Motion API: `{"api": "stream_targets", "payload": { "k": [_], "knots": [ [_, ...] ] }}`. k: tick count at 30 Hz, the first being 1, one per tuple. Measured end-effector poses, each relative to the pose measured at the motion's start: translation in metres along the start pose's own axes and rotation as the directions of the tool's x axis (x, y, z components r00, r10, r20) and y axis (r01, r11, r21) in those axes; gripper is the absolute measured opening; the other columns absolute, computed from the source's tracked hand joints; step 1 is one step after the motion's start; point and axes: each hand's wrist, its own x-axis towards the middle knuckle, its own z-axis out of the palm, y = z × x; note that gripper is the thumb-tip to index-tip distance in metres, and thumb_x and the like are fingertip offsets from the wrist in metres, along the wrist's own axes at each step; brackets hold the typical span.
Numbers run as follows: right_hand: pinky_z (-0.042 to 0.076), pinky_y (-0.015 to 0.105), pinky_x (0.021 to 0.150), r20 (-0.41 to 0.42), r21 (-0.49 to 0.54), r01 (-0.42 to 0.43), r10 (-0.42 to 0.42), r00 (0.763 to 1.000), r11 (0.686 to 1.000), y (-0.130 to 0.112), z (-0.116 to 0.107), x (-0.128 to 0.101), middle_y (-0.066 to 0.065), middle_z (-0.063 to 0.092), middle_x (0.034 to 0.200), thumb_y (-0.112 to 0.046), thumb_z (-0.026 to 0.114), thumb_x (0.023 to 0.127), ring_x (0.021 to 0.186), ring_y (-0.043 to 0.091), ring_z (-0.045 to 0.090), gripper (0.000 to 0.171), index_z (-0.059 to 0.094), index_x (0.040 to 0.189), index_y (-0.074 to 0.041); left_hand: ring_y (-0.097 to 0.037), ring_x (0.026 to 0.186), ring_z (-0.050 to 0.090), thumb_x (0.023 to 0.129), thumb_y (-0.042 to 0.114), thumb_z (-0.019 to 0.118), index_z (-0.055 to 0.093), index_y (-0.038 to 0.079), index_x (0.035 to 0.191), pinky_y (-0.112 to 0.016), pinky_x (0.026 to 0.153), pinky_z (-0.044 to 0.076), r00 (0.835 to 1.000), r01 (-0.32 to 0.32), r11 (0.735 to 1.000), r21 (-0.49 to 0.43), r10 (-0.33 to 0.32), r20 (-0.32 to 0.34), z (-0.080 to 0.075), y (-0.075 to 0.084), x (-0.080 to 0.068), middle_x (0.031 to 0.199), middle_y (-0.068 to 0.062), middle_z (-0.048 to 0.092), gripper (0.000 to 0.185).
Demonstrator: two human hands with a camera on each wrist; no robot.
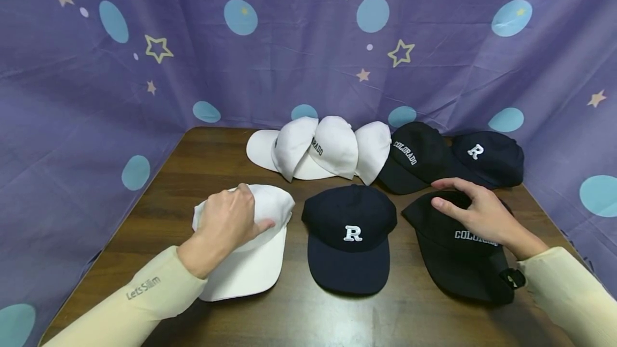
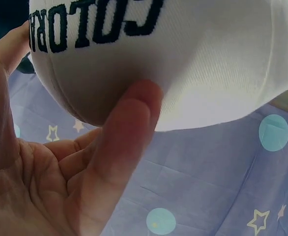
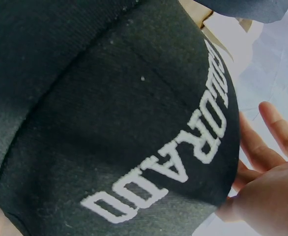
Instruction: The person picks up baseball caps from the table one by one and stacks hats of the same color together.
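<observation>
A white cap (image 1: 255, 261) lies at the front left of the wooden table (image 1: 202, 159). My left hand (image 1: 241, 213) cups its crown, fingers curled over it and thumb pressed against the side. In the left wrist view the thumb (image 2: 129, 123) touches the white cap (image 2: 193, 64) below its dark COLORADO lettering. A black COLORADO cap (image 1: 458, 261) lies at the front right. My right hand (image 1: 463, 202) rests on its crown with the fingers spread and relaxed. The right wrist view shows the black cap (image 3: 109, 123) up close, with the hand's fingers (image 3: 267, 167) splayed beside it.
A navy cap with a white R (image 1: 349, 234) sits between the two held caps. Along the back stand overlapping white caps (image 1: 332, 146), a black COLORADO cap (image 1: 414, 157) and another navy R cap (image 1: 487, 157). Purple star-patterned cloth (image 1: 289, 58) walls in the table on three sides.
</observation>
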Motion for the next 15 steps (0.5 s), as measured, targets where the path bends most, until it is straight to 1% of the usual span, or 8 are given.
{"api": "stream_targets", "payload": {
  "k": [4, 7, 11, 15],
  "knots": [
    [0.038, 0.064, 0.100, -0.001, -0.002, -0.007, 0.007, 1.000, 1.000, 0.000, 0.000, 0.000, 0.012, 0.061, 0.138, -0.039, 0.067, 0.100, 0.133, 0.039, 0.049, 0.043, 0.062, 0.136, -0.015, -0.031, 0.042, 0.057, 0.061, 0.075, 0.083, 0.055, -0.001, 0.072, -0.040, 0.037, 0.046, 1.000, -0.013, 0.998, 0.053, 0.014, -0.018, -0.003, -0.001, -0.001, 0.052, -0.012, 0.056, 0.082],
    [0.038, 0.065, 0.100, -0.003, -0.005, -0.014, 0.014, 1.000, 1.000, -0.001, 0.001, 0.001, 0.013, 0.061, 0.138, -0.040, 0.067, 0.100, 0.133, 0.040, 0.049, 0.044, 0.062, 0.136, -0.016, -0.029, 0.038, 0.052, 0.061, 0.079, 0.080, 0.052, 0.002, 0.068, -0.038, 0.035, 0.042, 0.999, -0.017, 0.996, 0.089, 0.021, -0.046, -0.006, -0.003, -0.001, 0.046, -0.007, 0.047, 0.082],
    [0.037, 0.066, 0.100, -0.001, -0.006, -0.026, 0.026, 1.000, 1.000, -0.002, 0.001, 0.001, 0.014, 0.060, 0.139, -0.042, 0.067, 0.100, 0.133, 0.042, 0.048, 0.046, 0.061, 0.137, -0.015, -0.025, 0.034, 0.044, 0.062, 0.080, 0.078, 0.048, 0.004, 0.063, -0.035, 0.033, 0.038, 0.996, -0.020, 0.996, 0.092, 0.028, -0.079, -0.009, -0.006, -0.001, 0.043, -0.002, 0.034, 0.081],
    [0.036, 0.066, 0.101, -0.004, -0.003, -0.023, 0.023, 1.000, 1.000, -0.003, 0.001, 0.001, 0.014, 0.060, 0.139, -0.041, 0.068, 0.099, 0.134, 0.043, 0.047, 0.046, 0.062, 0.136, -0.014, -0.021, 0.033, 0.038, 0.068, 0.081, 0.073, 0.044, 0.007, 0.060, -0.033, 0.033, 0.035, 0.995, -0.022, 0.997, 0.069, 0.029, -0.099, -0.011, -0.007, 0.003, 0.042, 0.001, 0.029, 0.080]
  ]
}}
